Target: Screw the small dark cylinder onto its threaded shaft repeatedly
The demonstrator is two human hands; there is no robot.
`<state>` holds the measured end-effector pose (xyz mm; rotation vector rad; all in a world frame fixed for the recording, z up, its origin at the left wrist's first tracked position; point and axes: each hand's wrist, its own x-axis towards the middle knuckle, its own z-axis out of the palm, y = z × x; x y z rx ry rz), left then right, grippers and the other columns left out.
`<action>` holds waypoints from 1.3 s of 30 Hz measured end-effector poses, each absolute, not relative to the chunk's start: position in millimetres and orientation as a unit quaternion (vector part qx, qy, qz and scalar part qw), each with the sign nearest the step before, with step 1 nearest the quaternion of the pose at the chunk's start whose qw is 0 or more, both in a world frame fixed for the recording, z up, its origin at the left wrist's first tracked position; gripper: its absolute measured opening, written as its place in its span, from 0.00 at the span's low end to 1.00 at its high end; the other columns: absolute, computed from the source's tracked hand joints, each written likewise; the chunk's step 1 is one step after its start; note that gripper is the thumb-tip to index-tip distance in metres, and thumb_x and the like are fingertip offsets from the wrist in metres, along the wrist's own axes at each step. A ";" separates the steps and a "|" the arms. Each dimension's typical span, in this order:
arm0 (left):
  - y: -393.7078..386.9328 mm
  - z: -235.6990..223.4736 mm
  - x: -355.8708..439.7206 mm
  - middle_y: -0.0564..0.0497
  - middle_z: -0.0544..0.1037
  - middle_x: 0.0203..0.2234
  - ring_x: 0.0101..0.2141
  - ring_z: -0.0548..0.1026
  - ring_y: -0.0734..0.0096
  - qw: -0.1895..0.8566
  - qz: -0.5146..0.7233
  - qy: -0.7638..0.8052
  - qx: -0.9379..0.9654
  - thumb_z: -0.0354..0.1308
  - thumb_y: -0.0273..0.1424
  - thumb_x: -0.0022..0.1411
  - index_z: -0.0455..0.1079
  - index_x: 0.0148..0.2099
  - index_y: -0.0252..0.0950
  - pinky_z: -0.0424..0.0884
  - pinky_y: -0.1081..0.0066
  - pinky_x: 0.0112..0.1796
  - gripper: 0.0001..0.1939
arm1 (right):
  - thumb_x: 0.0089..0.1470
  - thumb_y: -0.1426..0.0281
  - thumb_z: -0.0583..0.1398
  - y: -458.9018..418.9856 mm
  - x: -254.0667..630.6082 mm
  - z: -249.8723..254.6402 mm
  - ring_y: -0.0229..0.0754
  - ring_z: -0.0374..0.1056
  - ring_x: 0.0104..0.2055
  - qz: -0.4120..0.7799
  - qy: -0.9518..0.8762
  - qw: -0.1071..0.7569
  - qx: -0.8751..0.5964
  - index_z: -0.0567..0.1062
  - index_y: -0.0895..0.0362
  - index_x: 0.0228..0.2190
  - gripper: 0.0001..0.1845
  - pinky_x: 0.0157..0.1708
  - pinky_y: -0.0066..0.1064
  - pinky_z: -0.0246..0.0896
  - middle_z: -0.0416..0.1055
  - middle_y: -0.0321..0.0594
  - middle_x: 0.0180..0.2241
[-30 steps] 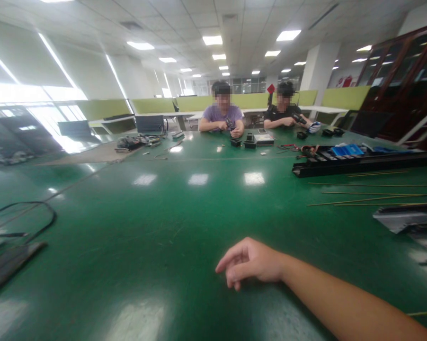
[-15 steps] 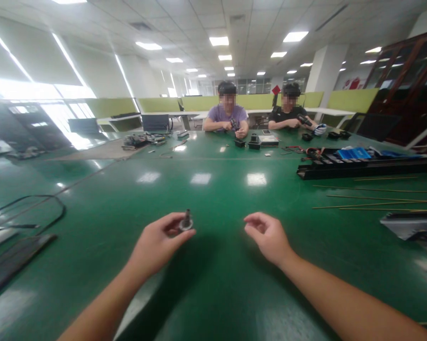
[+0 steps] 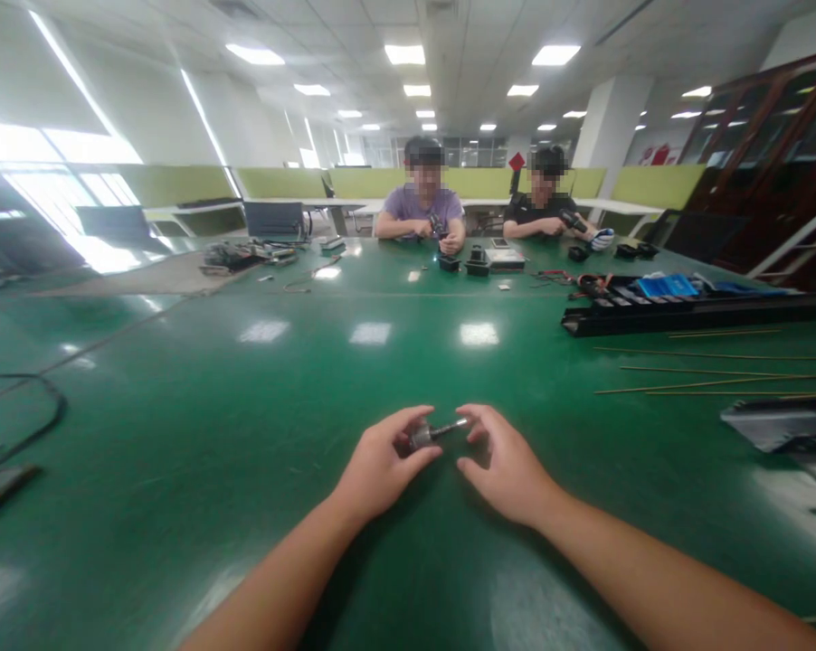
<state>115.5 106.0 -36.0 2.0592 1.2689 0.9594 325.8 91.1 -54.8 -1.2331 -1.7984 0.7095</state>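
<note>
A small metal part with a round, ridged body and a thin shaft [image 3: 443, 429] lies level between my hands, above the green tabletop [image 3: 299, 362]. My left hand [image 3: 387, 461] grips the round body between thumb and fingers. The shaft points right, and its tip ends close by the fingertips of my right hand [image 3: 509, 461]. That hand is open, thumb and fingers apart; whether a fingertip touches the tip I cannot tell.
Across the table sit two people [image 3: 422, 210] handling dark tools. At right are a long black channel [image 3: 652, 318] with blue pieces, several thin rods [image 3: 706, 369] and a shiny metal profile [image 3: 761, 423]. A black cable loop [image 3: 59, 402] lies at left.
My left hand has moved right, bringing the metal part close to my right hand. The shaft has tipped from upright to pointing right. The view has shifted slightly.
</note>
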 end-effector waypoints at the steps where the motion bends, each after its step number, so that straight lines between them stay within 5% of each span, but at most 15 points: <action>1: 105.7 -36.1 116.0 0.54 0.76 0.40 0.38 0.74 0.69 0.275 0.363 0.477 0.752 0.67 0.30 0.56 0.70 0.52 0.43 0.68 0.71 0.40 0.21 | 0.45 0.77 0.62 90.9 326.0 -54.1 0.43 0.67 0.41 0.282 -0.717 0.407 -0.490 0.68 0.52 0.51 0.30 0.44 0.37 0.64 0.70 0.40 0.42; 6: 101.1 -33.4 118.9 0.53 0.76 0.35 0.36 0.73 0.69 0.260 0.368 0.458 0.766 0.66 0.26 0.54 0.72 0.41 0.38 0.67 0.72 0.37 0.11 | 0.46 0.77 0.62 91.3 325.5 -55.8 0.42 0.68 0.38 0.306 -0.708 0.408 -0.489 0.72 0.53 0.47 0.24 0.42 0.35 0.65 0.72 0.39 0.40; 14: 96.4 -31.1 122.5 0.51 0.76 0.36 0.37 0.73 0.67 0.237 0.354 0.419 0.802 0.62 0.27 0.57 0.71 0.42 0.38 0.67 0.69 0.40 0.09 | 0.47 0.76 0.63 89.4 325.7 -51.6 0.42 0.71 0.37 0.327 -0.710 0.403 -0.475 0.77 0.54 0.39 0.14 0.38 0.32 0.66 0.75 0.38 0.37; 39: 94.8 -34.3 128.5 0.50 0.77 0.35 0.37 0.73 0.66 0.205 0.362 0.407 0.814 0.63 0.27 0.57 0.72 0.41 0.38 0.68 0.69 0.39 0.08 | 0.52 0.73 0.63 88.8 326.8 -43.8 0.41 0.70 0.35 0.322 -0.727 0.394 -0.461 0.80 0.55 0.34 0.06 0.35 0.30 0.63 0.75 0.38 0.33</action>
